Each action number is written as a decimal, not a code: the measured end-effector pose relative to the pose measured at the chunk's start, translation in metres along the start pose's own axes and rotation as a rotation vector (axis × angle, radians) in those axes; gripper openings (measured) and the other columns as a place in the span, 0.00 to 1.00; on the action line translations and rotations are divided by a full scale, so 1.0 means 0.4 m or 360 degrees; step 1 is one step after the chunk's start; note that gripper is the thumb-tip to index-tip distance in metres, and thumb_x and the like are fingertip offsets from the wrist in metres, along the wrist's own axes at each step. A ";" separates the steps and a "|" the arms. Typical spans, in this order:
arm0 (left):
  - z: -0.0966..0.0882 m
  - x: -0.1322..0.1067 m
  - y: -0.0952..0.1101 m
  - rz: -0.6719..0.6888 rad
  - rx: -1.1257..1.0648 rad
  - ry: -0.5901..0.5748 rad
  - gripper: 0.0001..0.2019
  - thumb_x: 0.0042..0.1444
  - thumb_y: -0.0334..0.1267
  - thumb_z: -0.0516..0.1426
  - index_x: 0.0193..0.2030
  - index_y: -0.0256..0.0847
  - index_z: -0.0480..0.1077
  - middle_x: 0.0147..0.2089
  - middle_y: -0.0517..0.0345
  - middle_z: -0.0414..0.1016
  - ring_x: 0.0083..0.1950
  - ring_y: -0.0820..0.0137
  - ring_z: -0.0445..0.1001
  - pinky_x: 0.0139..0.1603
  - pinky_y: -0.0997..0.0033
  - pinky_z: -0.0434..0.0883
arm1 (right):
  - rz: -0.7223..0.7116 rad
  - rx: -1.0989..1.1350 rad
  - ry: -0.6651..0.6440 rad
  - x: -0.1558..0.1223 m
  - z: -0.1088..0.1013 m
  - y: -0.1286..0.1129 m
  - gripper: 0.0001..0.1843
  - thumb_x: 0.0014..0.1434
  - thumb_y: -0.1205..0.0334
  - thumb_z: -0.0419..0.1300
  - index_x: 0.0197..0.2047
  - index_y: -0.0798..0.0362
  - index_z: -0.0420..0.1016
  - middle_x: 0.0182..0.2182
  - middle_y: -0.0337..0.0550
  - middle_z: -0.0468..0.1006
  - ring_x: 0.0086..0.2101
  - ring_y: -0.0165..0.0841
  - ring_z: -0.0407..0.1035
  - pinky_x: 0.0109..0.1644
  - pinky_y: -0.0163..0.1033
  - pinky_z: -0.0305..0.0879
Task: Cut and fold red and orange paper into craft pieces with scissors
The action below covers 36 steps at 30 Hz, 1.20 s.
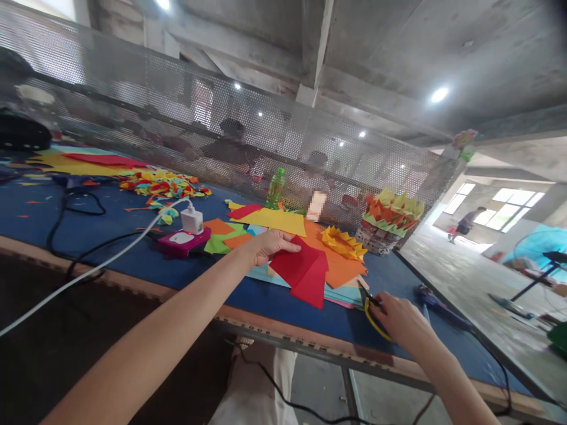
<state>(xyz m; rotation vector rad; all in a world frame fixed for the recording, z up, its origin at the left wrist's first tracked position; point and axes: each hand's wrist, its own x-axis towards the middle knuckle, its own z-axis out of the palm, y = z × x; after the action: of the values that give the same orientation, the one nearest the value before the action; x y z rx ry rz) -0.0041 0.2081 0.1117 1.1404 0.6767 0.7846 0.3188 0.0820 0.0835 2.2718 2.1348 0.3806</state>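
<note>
My left hand (271,245) pinches red paper (297,265) between thumb and fingers. The paper looks like two overlapping pieces, one angled toward the table's front edge. To the right, my right hand (396,313) is closed on scissors (376,321) with yellow-edged handles and dark blades. Under and behind the red paper lie orange sheets (345,273) and a light blue stack (343,295). A zigzag yellow-orange paper ring (343,243) rests on the orange sheet. Green and orange pieces (217,241) lie left of my left hand.
A magenta power strip (183,243) holds a white charger (192,221); its cable crosses the left side. Paper scraps (162,184), a green bottle (276,188) and a basket of folded paper (378,236) stand farther back. A blue-handled glue gun (443,308) lies right. People sit beyond the mesh screen (177,112).
</note>
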 end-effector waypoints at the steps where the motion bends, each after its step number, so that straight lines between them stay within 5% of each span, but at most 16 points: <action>1: -0.003 0.004 -0.003 0.0004 -0.0010 0.0028 0.16 0.31 0.32 0.73 0.29 0.30 0.79 0.30 0.46 0.82 0.29 0.65 0.80 0.36 0.69 0.75 | -0.0035 -0.0027 -0.0003 -0.002 -0.002 0.002 0.13 0.64 0.59 0.53 0.39 0.56 0.77 0.33 0.55 0.80 0.35 0.46 0.76 0.33 0.42 0.60; 5: -0.016 0.014 -0.003 0.0072 -0.0092 0.0171 0.13 0.36 0.31 0.72 0.30 0.32 0.78 0.31 0.48 0.82 0.30 0.65 0.80 0.35 0.69 0.75 | -0.0221 0.0154 0.0085 0.017 -0.051 -0.047 0.15 0.62 0.65 0.55 0.48 0.61 0.77 0.48 0.66 0.75 0.46 0.53 0.73 0.46 0.50 0.64; 9: -0.023 0.017 0.007 0.0155 -0.0169 0.0289 0.07 0.43 0.29 0.69 0.29 0.34 0.76 0.27 0.52 0.81 0.28 0.66 0.79 0.35 0.69 0.76 | -0.0562 0.0447 -0.0032 0.100 -0.096 -0.153 0.16 0.65 0.63 0.53 0.53 0.54 0.75 0.52 0.50 0.77 0.51 0.38 0.72 0.54 0.37 0.63; 12: -0.025 0.015 0.012 0.0215 -0.0203 0.0340 0.05 0.46 0.27 0.67 0.29 0.35 0.75 0.26 0.53 0.81 0.27 0.67 0.79 0.34 0.69 0.76 | -0.0613 0.0554 -0.0118 0.176 -0.098 -0.219 0.19 0.60 0.68 0.56 0.54 0.56 0.75 0.53 0.51 0.77 0.52 0.38 0.71 0.54 0.37 0.63; 18: -0.028 0.016 0.011 0.0279 -0.0223 0.0377 0.04 0.48 0.29 0.66 0.31 0.35 0.75 0.28 0.52 0.81 0.31 0.65 0.81 0.35 0.69 0.76 | -0.0501 0.0657 -0.0467 0.280 -0.080 -0.241 0.31 0.40 0.56 0.73 0.49 0.54 0.78 0.34 0.45 0.82 0.34 0.40 0.74 0.33 0.36 0.64; 23: -0.032 0.020 0.008 0.0318 -0.0181 0.0331 0.05 0.49 0.31 0.66 0.33 0.35 0.76 0.30 0.52 0.82 0.32 0.65 0.80 0.37 0.67 0.76 | -0.0459 0.1009 -0.0627 0.301 -0.060 -0.222 0.14 0.35 0.57 0.73 0.27 0.52 0.81 0.23 0.37 0.79 0.28 0.34 0.70 0.29 0.34 0.63; 31: -0.027 0.022 -0.012 0.0458 0.0244 0.0149 0.11 0.44 0.37 0.69 0.34 0.34 0.79 0.33 0.48 0.82 0.36 0.62 0.80 0.43 0.64 0.74 | -0.0373 0.1907 -0.0201 0.266 -0.051 -0.228 0.21 0.45 0.49 0.66 0.37 0.56 0.79 0.27 0.41 0.79 0.24 0.28 0.67 0.26 0.33 0.61; 36: -0.018 0.030 -0.030 0.0723 0.0706 0.0112 0.10 0.47 0.37 0.66 0.37 0.38 0.80 0.49 0.51 0.80 0.46 0.62 0.77 0.44 0.68 0.72 | -0.0371 0.2238 -0.0074 0.252 -0.022 -0.261 0.20 0.43 0.52 0.68 0.36 0.56 0.77 0.26 0.39 0.79 0.24 0.28 0.67 0.28 0.34 0.63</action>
<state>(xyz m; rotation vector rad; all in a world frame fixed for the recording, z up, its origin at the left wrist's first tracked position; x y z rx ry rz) -0.0009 0.2192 0.0974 1.7131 0.6771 1.0934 0.2193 0.1877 0.0925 2.1510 3.0182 -1.6324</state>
